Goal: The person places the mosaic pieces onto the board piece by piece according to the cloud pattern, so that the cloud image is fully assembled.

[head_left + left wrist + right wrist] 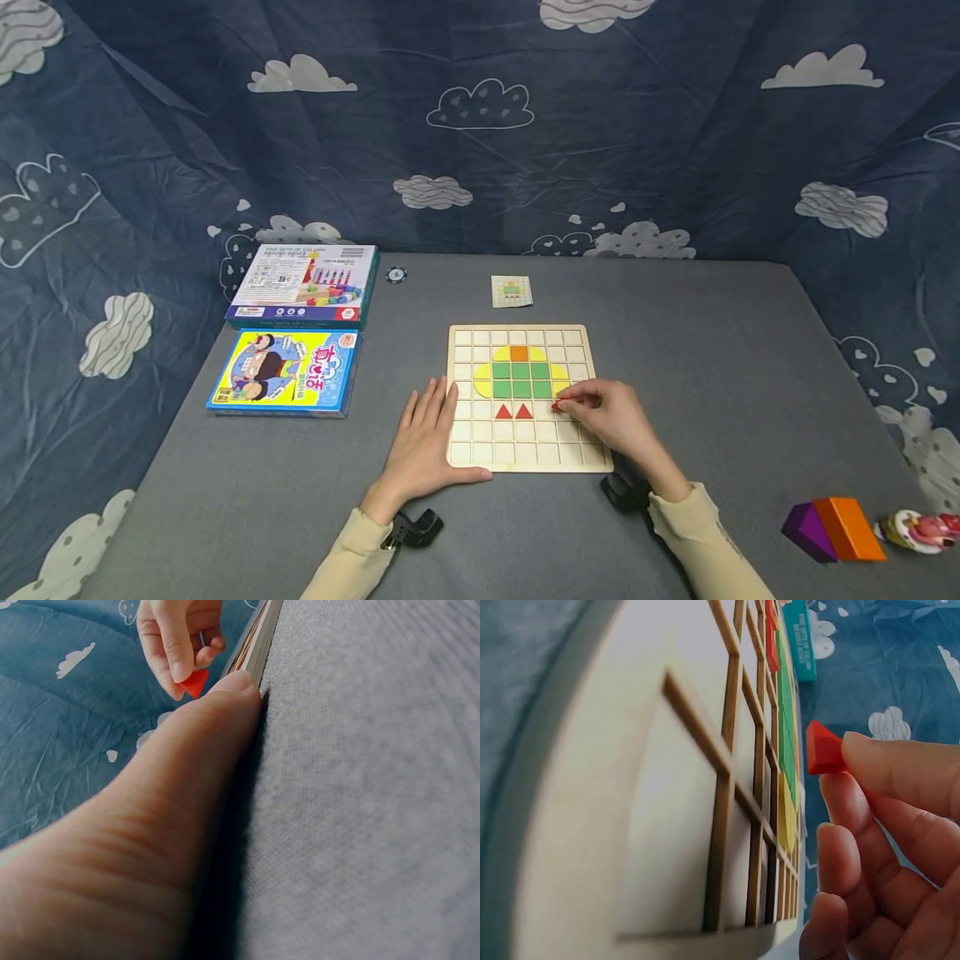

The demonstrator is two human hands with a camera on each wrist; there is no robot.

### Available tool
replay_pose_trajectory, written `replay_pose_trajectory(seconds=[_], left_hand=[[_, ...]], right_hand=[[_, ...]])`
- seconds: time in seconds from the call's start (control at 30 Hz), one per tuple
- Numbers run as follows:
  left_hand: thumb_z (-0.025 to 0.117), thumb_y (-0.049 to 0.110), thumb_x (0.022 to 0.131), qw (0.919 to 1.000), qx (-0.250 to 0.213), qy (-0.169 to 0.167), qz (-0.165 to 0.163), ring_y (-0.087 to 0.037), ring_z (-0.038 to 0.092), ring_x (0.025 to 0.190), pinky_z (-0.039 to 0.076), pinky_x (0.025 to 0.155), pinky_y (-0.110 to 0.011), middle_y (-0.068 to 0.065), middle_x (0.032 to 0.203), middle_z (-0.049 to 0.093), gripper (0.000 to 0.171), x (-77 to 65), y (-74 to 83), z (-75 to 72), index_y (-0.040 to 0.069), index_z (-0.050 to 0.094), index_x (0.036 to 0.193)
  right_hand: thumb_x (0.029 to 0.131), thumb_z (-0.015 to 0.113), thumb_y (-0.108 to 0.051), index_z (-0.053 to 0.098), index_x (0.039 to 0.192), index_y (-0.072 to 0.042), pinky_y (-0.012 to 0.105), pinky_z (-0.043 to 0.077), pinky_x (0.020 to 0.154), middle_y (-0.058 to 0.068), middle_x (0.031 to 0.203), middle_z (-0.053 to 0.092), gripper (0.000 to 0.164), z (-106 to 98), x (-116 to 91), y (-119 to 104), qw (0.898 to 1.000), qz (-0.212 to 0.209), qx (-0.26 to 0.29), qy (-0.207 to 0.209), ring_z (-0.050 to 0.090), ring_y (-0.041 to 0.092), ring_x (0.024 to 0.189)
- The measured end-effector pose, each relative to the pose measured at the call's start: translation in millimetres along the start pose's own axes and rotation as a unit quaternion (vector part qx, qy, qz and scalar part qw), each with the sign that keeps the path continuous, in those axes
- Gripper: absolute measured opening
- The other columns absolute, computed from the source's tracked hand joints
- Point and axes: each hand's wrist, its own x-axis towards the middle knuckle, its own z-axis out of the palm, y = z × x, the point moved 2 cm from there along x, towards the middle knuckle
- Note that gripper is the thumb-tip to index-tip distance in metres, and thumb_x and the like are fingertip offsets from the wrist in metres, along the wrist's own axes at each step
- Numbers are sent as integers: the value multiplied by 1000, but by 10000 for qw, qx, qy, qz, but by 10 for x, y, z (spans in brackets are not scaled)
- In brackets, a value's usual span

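Observation:
A wooden grid board (480, 454) lies on the grey table, with green squares (521, 380), one orange square (519, 353), yellow rounded pieces (482, 382) and two red triangles (513, 411) set in its cells. My right hand (611, 417) is over the board's right side, pinching a red triangular piece (823, 748) between thumb and index finger. In the right wrist view that piece is held apart from the grid. My left hand (427, 437) rests with straight, spread fingers against the board's left edge, its thumb (232, 686) along the near edge.
A small pattern card (512, 292) lies beyond the board, near a poker chip (396, 274). Two boxes, one white and purple (300, 283), one blue and yellow (281, 371), sit at left. Orange (849, 529) and purple (810, 532) blocks and a figurine (918, 531) stand at right.

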Motion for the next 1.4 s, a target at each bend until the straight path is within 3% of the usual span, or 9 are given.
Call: replay_pose_trajectory(seconds=[0.43, 1.0, 1.4], left_hand=[[59, 81, 65, 10000, 36, 52, -15, -26, 1, 143, -2, 113, -43, -16, 157, 8, 126, -12, -4, 4, 3, 11, 152], [59, 81, 64, 10000, -8, 24, -29, -26, 0, 143, -3, 113, -42, -15, 157, 7, 126, -2, 4, 6, 3, 12, 152], [59, 81, 65, 10000, 8, 30, -22, -26, 0, 143, -2, 113, -42, -15, 157, 8, 126, 1, 3, 0, 3, 13, 152]], right_hand=[[79, 77, -10, 76, 83, -10, 24, 41, 53, -6, 72, 64, 4, 122, 78, -83, 9981, -41, -240, -562, 52, 10, 59], [82, 74, -10, 78, 87, -9, 28, 43, 59, -4, 78, 67, 6, 191, 97, -103, 9965, -183, -578, -573, 53, 8, 63], [78, 78, -15, 76, 81, -9, 30, 40, 59, -6, 73, 65, 6, 212, 124, -101, 9964, 283, -662, -456, 53, 10, 63]])
